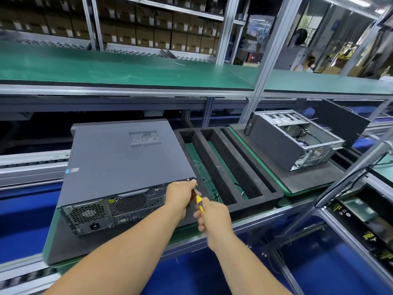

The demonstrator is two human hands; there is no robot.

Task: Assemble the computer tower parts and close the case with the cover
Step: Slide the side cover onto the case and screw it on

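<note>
A dark grey computer tower (pixel 119 162) lies on its side on a pallet, its cover (pixel 127 158) on top and its rear panel with fan grilles facing me. My left hand (pixel 180 196) is at the rear right corner of the case, fingers curled and pinching at a small screw (pixel 188 179) on the edge. My right hand (pixel 212 216) grips a screwdriver (pixel 199 201) with a yellow handle, its tip pointing up toward that corner beside my left fingers.
A black foam tray (pixel 225 167) with long slots sits right of the tower. Further right an open metal chassis (pixel 297 141) lies on another pallet. A green shelf (pixel 127 67) runs above the line. A boxed part (pixel 365 220) lies at the far right.
</note>
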